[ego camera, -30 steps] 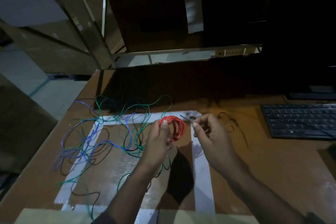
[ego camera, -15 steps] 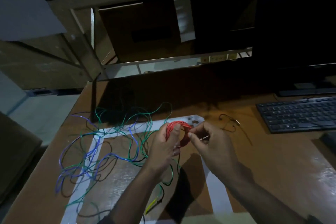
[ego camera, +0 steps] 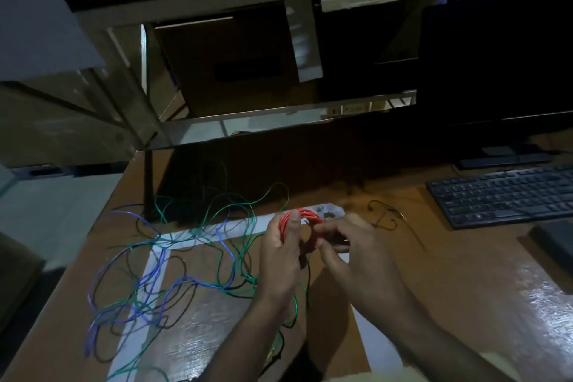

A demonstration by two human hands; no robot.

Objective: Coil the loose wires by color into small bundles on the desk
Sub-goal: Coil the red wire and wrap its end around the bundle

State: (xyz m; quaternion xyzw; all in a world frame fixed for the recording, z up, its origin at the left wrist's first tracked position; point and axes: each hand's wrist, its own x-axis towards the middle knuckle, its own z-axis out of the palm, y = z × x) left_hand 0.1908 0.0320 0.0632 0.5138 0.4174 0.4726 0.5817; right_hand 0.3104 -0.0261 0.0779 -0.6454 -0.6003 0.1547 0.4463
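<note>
- Left hand point(ego camera: 280, 260): forearm rises from the lower edge toward 12 o'clock; fingers and thumb curled round the left side of the red wire coil point(ego camera: 305, 228), thumb laid up along its rim.
- Right hand point(ego camera: 350, 253): forearm enters from 5 o'clock; back of the hand faces the camera, fingers bent inward and pinching the coil's right side. Fingertips blurred; exact contact cannot be told.
- Red wire coil: a small round bundle, held upright between both hands, just above the desk point(ego camera: 434, 273), near the far corner of the white tape outline point(ego camera: 156, 260).
- Loose wires: green wires point(ego camera: 235, 205), blue wires point(ego camera: 148, 285) and dark wires point(ego camera: 183, 267), tangled together at 9 o'clock of the hands, spread over the tape outline and the desk's left part. One green strand runs beneath the left wrist.
- Short dark wire piece point(ego camera: 384, 217): lies alone on the desk at 2 o'clock of the right hand.
- Keyboard point(ego camera: 502, 195): at 2 o'clock, well apart from the hands.
- Monitor point(ego camera: 496, 56): behind the keyboard, dark.
</note>
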